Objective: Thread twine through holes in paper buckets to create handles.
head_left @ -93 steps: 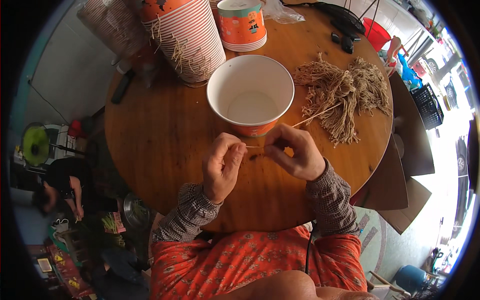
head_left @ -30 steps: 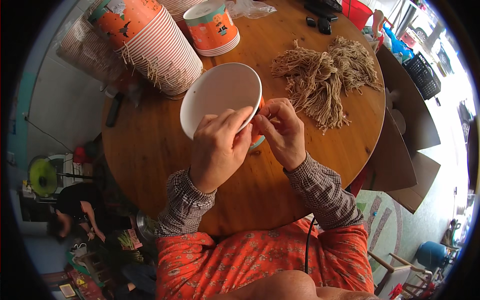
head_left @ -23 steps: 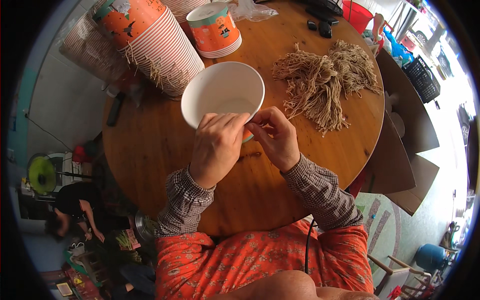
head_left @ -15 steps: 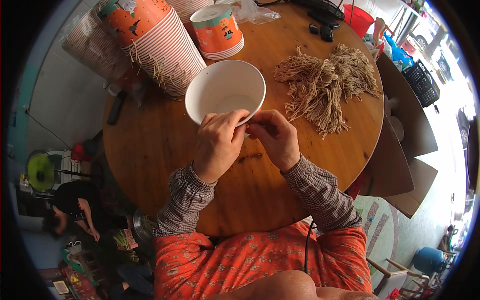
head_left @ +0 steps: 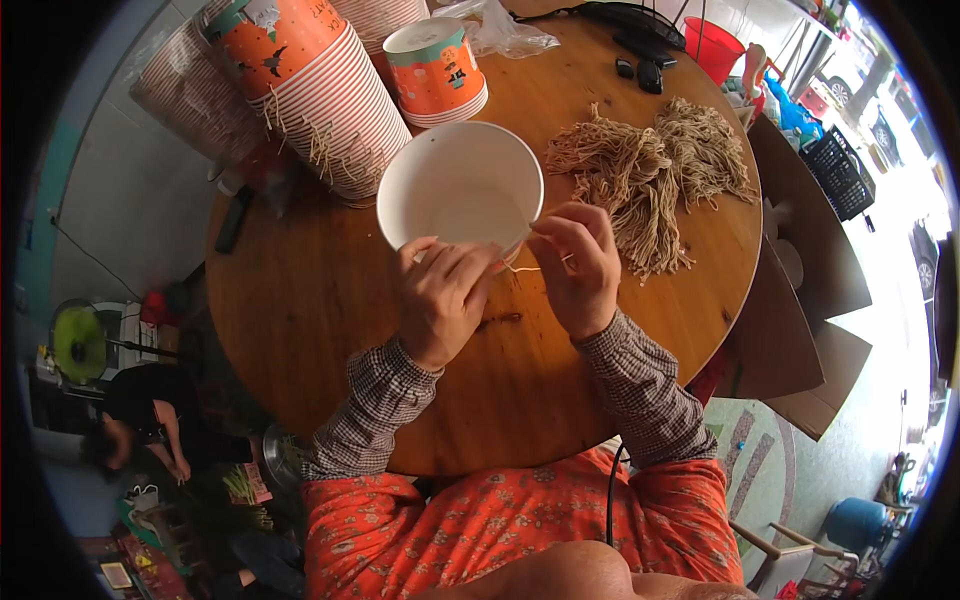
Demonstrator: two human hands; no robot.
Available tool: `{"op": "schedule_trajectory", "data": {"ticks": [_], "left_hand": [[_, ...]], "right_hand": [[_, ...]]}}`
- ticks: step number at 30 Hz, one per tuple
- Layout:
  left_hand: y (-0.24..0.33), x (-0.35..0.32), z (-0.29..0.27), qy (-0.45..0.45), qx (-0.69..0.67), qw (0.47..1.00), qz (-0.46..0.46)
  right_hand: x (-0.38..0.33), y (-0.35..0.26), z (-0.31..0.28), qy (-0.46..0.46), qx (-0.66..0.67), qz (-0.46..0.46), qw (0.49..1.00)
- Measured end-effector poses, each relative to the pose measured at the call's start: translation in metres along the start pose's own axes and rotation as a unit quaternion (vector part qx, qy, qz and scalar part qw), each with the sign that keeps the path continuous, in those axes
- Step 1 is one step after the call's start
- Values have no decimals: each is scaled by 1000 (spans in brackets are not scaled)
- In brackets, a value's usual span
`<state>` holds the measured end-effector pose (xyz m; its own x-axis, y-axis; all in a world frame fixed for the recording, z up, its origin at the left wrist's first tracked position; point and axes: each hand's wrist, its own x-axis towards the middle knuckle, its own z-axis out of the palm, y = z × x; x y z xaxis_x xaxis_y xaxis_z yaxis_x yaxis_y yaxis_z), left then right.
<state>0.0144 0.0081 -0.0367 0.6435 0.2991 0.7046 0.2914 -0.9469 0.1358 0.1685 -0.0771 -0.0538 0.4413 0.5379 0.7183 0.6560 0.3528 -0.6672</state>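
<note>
A white paper bowl (head_left: 460, 190) sits just above centre of the frame on the round wooden table (head_left: 300, 300), tilted toward the person. A thin pale string (head_left: 530, 268) runs between both hands at its lower rim. The left hand (head_left: 440, 300) touches the rim, fingers curled — seemingly pinching the string, though the grip is hidden. The right hand (head_left: 580, 265) pinches the string's other end. A heap of tan strings (head_left: 650, 170) lies right of the bowl; stacked orange-printed bowls (head_left: 310, 70) fill the upper left.

Bowl (head_left: 460, 190) left of string pile (head_left: 650, 180)
</note>
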Motion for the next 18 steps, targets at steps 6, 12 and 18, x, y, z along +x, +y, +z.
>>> {"op": "schedule_trajectory", "data": {"ticks": [6, 12, 18], "left_hand": [[7, -11, 0, 0, 27, 999, 36], [6, -14, -2, 7, 106, 991, 83], [5, -14, -4, 11, 130, 984, 118]], "right_hand": [[16, -1, -12, -102, -122, -127, 979], [14, -4, -16, -180, -117, -104, 971], [10, -2, -16, -206, -70, -39, 975]]}}
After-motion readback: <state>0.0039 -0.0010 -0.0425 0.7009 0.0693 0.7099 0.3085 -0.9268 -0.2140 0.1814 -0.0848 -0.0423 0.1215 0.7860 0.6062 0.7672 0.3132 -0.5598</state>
